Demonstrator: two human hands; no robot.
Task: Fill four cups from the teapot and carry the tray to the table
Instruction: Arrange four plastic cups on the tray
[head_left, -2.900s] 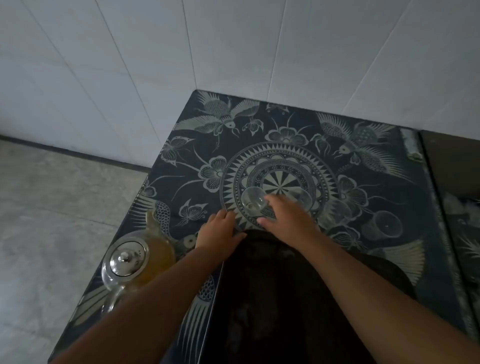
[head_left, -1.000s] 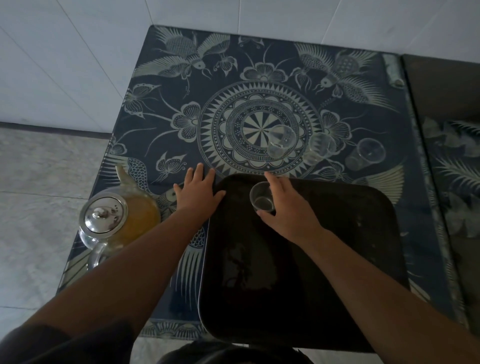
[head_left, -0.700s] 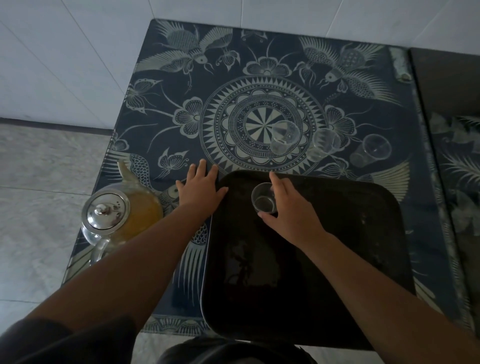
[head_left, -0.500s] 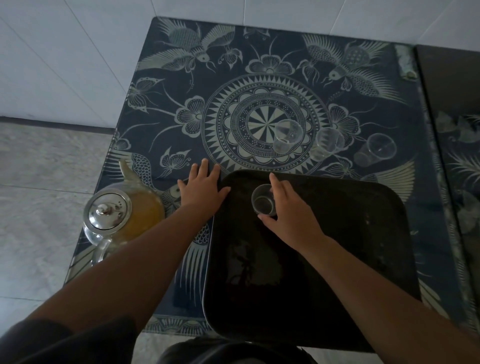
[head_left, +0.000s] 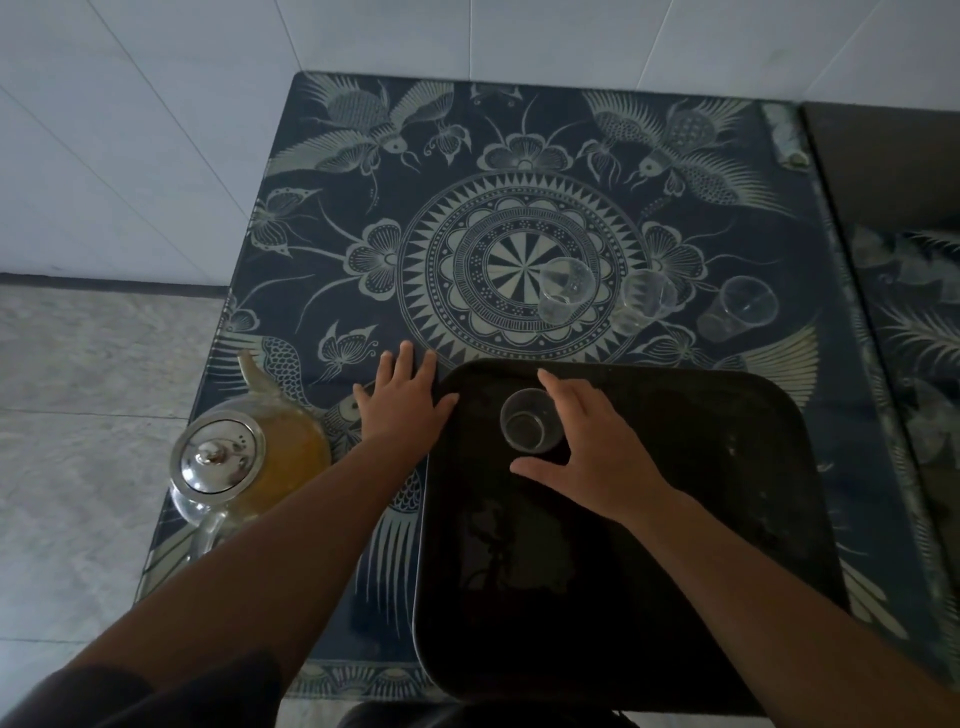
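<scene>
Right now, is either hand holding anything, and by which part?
Nothing is clearly held. The right hand curves open beside the cup on the tray, thumb off its wall. The left hand lies flat on the table.

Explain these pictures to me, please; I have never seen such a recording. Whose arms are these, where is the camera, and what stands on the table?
There is no machine here: the two arms belong to a person who wears one wide-angle camera on the head, looking down. Every picture comes from that view. The left hand lies flat on the patterned table, its thumb at the rim of the black tray. The right hand is spread open around one clear cup standing on the tray; whether it touches the cup I cannot tell. Three more cups stand on the table beyond the tray. A glass teapot with yellow tea and a metal lid is at the left edge.
</scene>
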